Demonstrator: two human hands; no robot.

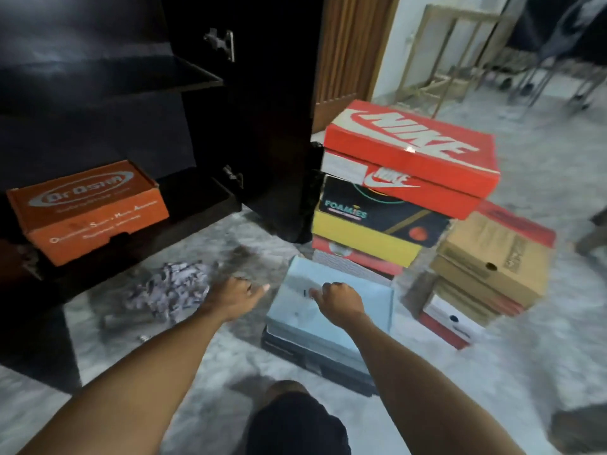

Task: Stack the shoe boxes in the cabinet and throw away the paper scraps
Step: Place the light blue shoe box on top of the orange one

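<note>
Dark cabinet, orange box inside

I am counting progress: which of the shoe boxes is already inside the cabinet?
Only the orange box, on the bottom shelf of the dark cabinet. The red Nike box, the Foamies box and the other boxes are on the floor outside.

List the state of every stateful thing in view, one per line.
Cabinet: door open, one box inside.
Orange box: closed, on the bottom shelf.
Red Nike box: closed, tops the floor stack.
Light blue box: closed, on the floor.
Paper scraps: loose pile on the floor.
Left hand: open, holding nothing.
Right hand: curled over the light blue box, grip unclear.
</note>
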